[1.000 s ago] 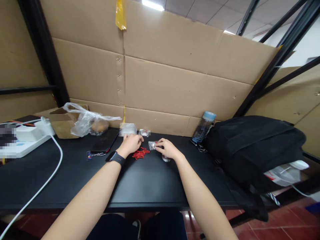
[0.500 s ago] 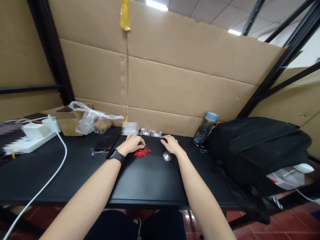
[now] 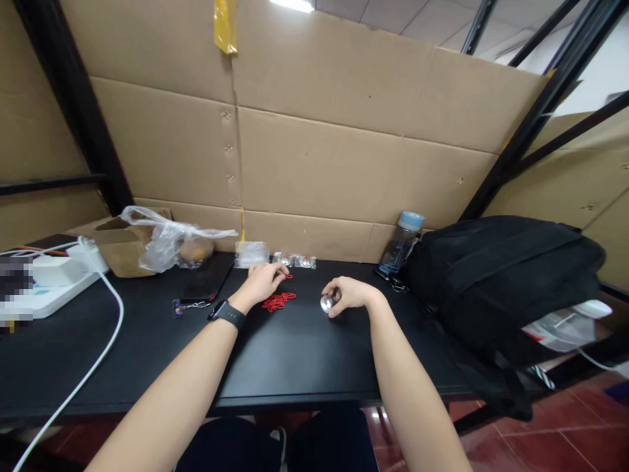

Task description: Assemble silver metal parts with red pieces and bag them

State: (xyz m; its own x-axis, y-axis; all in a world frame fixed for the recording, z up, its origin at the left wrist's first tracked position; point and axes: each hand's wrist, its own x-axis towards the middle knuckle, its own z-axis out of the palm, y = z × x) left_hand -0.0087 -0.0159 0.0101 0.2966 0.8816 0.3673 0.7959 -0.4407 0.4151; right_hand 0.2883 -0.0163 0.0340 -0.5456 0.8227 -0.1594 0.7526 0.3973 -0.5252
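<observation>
My left hand [image 3: 266, 282], with a dark watch on its wrist, is closed in a pinch with a bit of red cord [image 3: 289, 276] showing at its fingertips. Just below it, a small tangled pile of red cords [image 3: 278, 301] lies on the black table. Thumb and fingers of my right hand [image 3: 350, 293] are closed around the edge of a shiny, round silver metal piece [image 3: 325, 304] at the table's surface. Behind the hands, round silver items in clear packets [image 3: 305, 261] lie beside a stack of clear plastic bags [image 3: 251, 254].
At the left are a phone [image 3: 204, 280], a keychain [image 3: 177, 308], a knotted plastic bag [image 3: 170, 242], a cardboard box [image 3: 128, 252] and a white power strip [image 3: 54, 295] with a cable. A bottle [image 3: 399, 242] and a black backpack [image 3: 506, 282] stand right. Cardboard [image 3: 314, 164] walls the back.
My right hand has come back and down from beyond the metal piece and now grips it. My left hand has risen slightly from the pile with a red cord. The view has shifted a little.
</observation>
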